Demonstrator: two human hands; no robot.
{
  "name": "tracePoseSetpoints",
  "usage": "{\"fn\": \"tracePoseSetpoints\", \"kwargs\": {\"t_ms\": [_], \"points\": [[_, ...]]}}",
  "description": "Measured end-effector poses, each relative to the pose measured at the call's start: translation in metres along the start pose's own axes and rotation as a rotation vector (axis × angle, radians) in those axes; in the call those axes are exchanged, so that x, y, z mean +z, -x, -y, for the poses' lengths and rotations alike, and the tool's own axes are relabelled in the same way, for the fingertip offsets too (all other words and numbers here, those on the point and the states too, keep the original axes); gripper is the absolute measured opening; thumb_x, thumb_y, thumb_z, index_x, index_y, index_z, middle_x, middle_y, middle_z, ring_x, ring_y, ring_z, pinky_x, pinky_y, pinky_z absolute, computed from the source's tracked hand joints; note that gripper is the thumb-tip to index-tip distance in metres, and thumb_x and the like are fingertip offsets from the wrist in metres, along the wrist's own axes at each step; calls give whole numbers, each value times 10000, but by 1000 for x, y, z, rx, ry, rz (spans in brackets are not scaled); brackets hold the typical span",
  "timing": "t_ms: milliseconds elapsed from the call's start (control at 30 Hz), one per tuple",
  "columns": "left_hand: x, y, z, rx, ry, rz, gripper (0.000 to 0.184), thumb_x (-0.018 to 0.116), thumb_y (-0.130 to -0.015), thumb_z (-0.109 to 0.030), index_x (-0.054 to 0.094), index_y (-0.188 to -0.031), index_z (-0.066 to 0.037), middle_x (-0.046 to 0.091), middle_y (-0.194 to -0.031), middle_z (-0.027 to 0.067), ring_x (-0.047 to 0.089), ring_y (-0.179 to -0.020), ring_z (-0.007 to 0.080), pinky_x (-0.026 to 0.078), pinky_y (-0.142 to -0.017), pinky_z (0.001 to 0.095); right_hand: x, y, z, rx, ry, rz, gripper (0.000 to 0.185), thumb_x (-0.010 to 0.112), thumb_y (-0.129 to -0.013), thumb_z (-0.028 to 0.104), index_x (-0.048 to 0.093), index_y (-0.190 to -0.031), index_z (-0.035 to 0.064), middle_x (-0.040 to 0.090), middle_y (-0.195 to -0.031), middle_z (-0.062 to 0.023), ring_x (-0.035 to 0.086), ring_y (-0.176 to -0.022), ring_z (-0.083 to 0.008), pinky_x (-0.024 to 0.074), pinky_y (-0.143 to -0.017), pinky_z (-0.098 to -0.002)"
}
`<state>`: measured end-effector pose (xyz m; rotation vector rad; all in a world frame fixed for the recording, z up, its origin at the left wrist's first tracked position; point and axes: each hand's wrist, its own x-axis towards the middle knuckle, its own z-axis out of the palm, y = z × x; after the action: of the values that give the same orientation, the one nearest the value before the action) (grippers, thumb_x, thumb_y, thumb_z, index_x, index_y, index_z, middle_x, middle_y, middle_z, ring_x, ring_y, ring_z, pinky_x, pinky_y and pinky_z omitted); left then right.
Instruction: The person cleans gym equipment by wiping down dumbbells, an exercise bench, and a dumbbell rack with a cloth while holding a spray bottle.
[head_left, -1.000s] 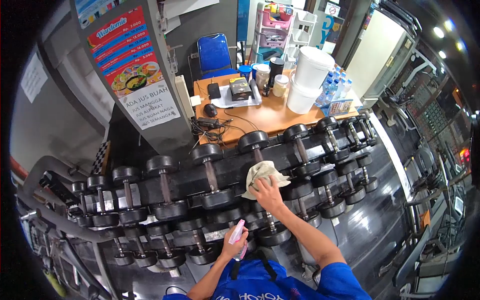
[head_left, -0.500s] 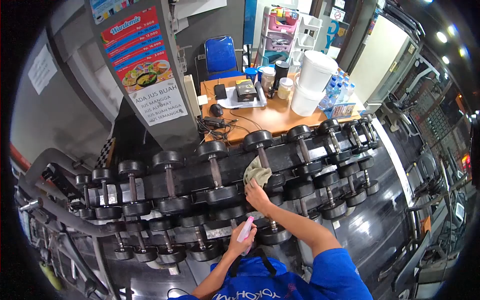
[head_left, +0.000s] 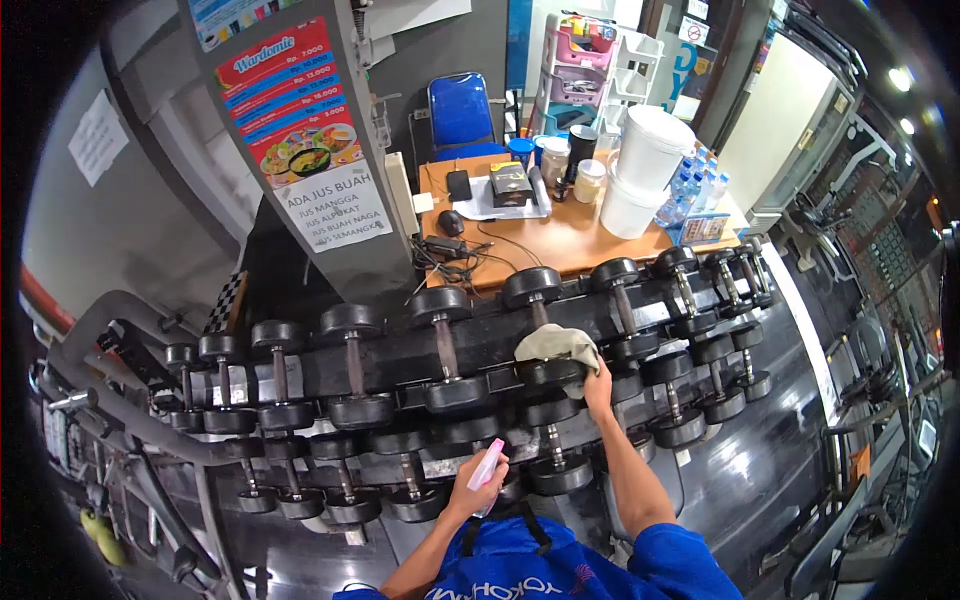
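My right hand (head_left: 598,390) grips a pale green-grey cloth (head_left: 556,344). The cloth drapes over the near end of a black dumbbell (head_left: 532,287) on the rack's upper tier, covering part of its handle. My fingers sit at the right side of that near end, pinching the cloth's edge. Lower and to the left, my left hand (head_left: 478,492) is wrapped round a bottle with a pink top (head_left: 489,462), tilted upward in front of my body. Most of the bottle is hidden by the fingers. Just beyond it lie dumbbells of the lower tier (head_left: 556,473).
The two-tier dumbbell rack (head_left: 400,353) stretches across the view. Behind it stands a wooden desk (head_left: 520,243) with white buckets (head_left: 648,150), water bottles (head_left: 680,190), jars, a mouse and cables. A pillar with a menu poster (head_left: 290,110) rises at left. Gym machines flank both sides.
My right hand has moved right, from the left of the dumbbell's near end to its right side, and the cloth now spreads across it. My left hand keeps the bottle. The view has shifted slightly.
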<state>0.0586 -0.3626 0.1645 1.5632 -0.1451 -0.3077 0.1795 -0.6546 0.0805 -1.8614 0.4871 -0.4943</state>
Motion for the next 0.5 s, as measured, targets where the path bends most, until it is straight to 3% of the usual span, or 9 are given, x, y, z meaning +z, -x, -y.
{"fn": "tracePoseSetpoints", "kwargs": {"t_ms": [67,100,200,233,267,333,367,467,500], "points": [[-4,3,5,-37,31,-19,107,655,-912,-97,634,-1000,-40,607,-686,8,587,-567,68,476,-520,247,9,5,-11,233,-210,-73,316,465,-943,49,602,-1227,17,669,-1128,-155,632,-1015,-277,467,-892,-325],[-7,4,8,-54,45,-25,108,654,-913,-96,632,-1003,-40,604,-681,7,589,-568,69,477,-520,247,13,8,-19,200,-247,-67,305,455,-974,105,607,-1229,34,676,-1102,-117,623,-973,-227,473,-857,-332],[-12,9,11,-51,21,-40,105,647,-918,-87,627,-1008,-36,602,-674,9,590,-567,73,474,-520,245,34,28,-47,363,-168,-257,327,506,-1000,212,602,-1261,40,649,-1140,-84,590,-983,-188,462,-861,-329],[-12,8,11,-48,14,-44,103,645,-918,-84,625,-1007,-35,602,-673,10,590,-566,74,473,-519,245,36,38,-18,572,-266,-248,332,506,-1006,241,605,-1251,40,651,-1114,-76,599,-930,-179,481,-802,-334],[-13,8,10,-46,7,-50,101,643,-919,-80,624,-1007,-34,602,-672,11,590,-565,75,472,-519,244,54,42,-60,491,-286,-276,333,504,-1008,254,579,-1264,55,647,-1090,-64,626,-907,-189,511,-780,-367],[-13,11,6,-44,-1,-57,98,641,-919,-74,622,-1004,-31,602,-669,12,588,-562,76,470,-519,243,60,47,-55,852,-773,-205,329,499,-1016,289,551,-1269,84,642,-1091,-63,650,-941,-232,540,-812,-406],[-13,10,3,-38,-1,-61,96,641,-919,-73,621,-1002,-29,601,-668,13,587,-560,76,469,-518,243,67,44,-65,863,-1024,-201,319,476,-1027,311,528,-1274,116,636,-1125,-68,643,-1015,-274,546,-869,-463],[-13,12,1,-30,-3,-45,96,640,-918,-67,620,-1004,-29,600,-671,14,586,-561,77,469,-519,244,48,34,-31,1062,-1117,-186,299,425,-1046,296,534,-1271,132,631,-1168,-69,617,-1075,-292,519,-932,-466],[-13,10,1,-24,-4,-32,96,640,-918,-65,620,-1005,-29,600,-673,14,587,-562,77,469,-519,244,44,30,-31,1081,-1099,-192,298,394,-1052,245,530,-1272,97,620,-1205,-91,590,-1137,-303,482,-990,-499]]}}
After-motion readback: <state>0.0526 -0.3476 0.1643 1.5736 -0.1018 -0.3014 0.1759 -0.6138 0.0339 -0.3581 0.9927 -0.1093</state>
